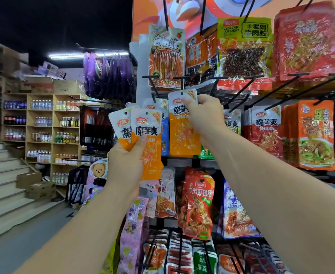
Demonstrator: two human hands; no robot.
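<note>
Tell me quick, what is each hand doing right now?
Left hand: grips two flat orange-and-white plastic snack packets.
Right hand: pinches the top of a third orange-and-white snack packet.

Three orange-and-white packets (149, 147) are in hand: two in the left hand (123, 167) and one in the right hand (206, 115). One blue-and-white packet (165, 135) shows between them. Two cardboard boxes (40, 190) lie at the foot of the stairs (2, 175). One yellow-green pack (243, 46) hangs in the top row. The purple bags (107, 74) overlap too much to count.
</note>
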